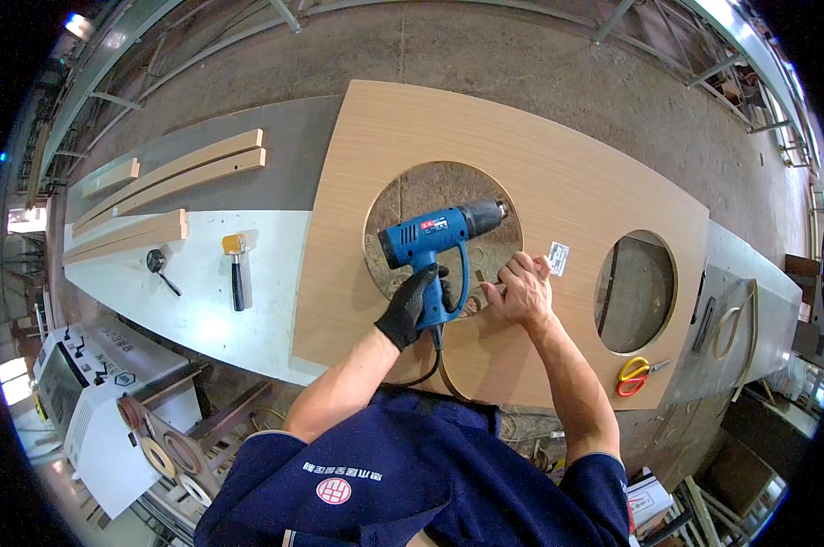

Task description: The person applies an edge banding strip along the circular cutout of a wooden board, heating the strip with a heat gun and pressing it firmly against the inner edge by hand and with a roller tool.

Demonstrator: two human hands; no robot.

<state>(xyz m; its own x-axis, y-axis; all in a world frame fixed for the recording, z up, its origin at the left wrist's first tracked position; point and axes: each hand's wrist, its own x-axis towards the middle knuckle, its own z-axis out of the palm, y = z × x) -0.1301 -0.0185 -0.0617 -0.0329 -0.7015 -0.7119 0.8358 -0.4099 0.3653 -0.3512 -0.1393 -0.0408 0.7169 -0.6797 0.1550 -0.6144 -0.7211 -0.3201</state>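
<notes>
My left hand [406, 305], in a black glove, is wrapped around the handle of a blue heat gun [430, 234]. The gun is held over the large round hole in a wood-grain panel [576, 196], its nozzle pointing right. At the hole's right lower rim is my bare right hand [523, 290], fingers curled and thumb reaching inside the edge. It pinches a narrow brownish strip of edge banding [483, 276], whose short end shows by the thumb. A black cord [421, 377] drops from the gun's handle toward my body.
A second round hole [633, 290] is on the right, with a white label [559, 259] between. Scissors [638, 375] lie at the panel's near right. A yellow-headed roller [236, 272], a black-knobbed tool [161, 266] and wooden strips [180, 178] lie left. A machine [111, 401] stands lower left.
</notes>
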